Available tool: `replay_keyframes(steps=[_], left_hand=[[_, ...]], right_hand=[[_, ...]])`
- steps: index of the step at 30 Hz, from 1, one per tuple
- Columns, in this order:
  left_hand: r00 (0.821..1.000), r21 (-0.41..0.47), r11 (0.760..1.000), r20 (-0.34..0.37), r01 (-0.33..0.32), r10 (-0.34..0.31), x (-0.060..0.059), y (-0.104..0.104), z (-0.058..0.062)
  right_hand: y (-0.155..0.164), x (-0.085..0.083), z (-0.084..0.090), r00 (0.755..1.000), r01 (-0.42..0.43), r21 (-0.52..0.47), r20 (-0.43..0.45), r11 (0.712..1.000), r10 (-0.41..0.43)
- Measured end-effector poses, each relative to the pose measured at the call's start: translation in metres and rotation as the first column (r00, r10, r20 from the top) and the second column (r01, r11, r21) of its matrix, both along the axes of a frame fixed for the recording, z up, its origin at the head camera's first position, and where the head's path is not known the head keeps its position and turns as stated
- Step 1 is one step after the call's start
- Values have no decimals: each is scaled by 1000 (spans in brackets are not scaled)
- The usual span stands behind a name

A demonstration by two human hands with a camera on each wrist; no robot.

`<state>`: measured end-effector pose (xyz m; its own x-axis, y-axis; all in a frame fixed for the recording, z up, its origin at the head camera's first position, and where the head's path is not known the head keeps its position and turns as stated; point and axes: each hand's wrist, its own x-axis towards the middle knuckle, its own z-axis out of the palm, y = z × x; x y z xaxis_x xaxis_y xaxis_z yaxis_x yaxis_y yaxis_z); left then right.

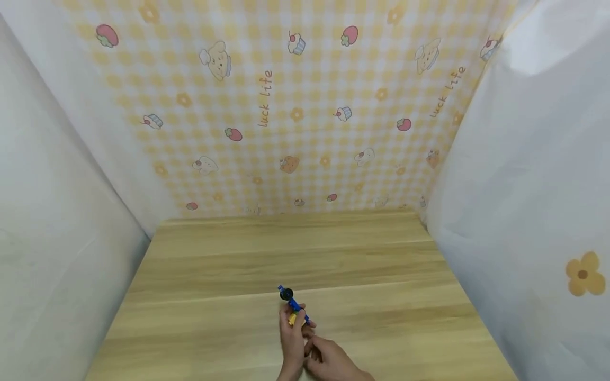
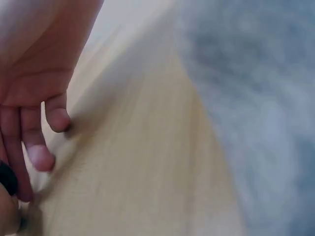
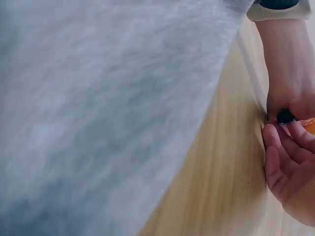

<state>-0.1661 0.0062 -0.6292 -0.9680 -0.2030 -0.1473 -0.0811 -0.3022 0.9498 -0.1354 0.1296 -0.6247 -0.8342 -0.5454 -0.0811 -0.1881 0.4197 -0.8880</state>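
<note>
In the head view my left hand (image 1: 292,336) grips a small blue and yellow building-brick toy (image 1: 295,306) with a black wheel at its far end. Thumb and fingers close around its yellow part. My right hand (image 1: 331,359) is just below and to the right, its fingers curled by the left wrist. The right wrist view has a small dark piece (image 3: 285,116) at the right fingertips, beside the left wrist; the right thumb is hidden there. The left wrist view catches my left hand's outer fingers (image 2: 38,157), loosely stretched, with a black round part (image 2: 7,179) at the frame's edge.
Both hands are over the near part of a wood-grain table (image 1: 352,254). A yellow checked backdrop (image 1: 295,143) rises behind it, with white side sheets (image 1: 529,174) at left and right. Grey cloth (image 3: 98,108) fills much of both wrist views.
</note>
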Motion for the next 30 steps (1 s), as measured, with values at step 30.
replay_keyframes(steps=[30], left_hand=[[905,8,923,196,384,-378,1,4,52]], right_hand=[[10,-35,26,520,402,-156,-772,902,-365]])
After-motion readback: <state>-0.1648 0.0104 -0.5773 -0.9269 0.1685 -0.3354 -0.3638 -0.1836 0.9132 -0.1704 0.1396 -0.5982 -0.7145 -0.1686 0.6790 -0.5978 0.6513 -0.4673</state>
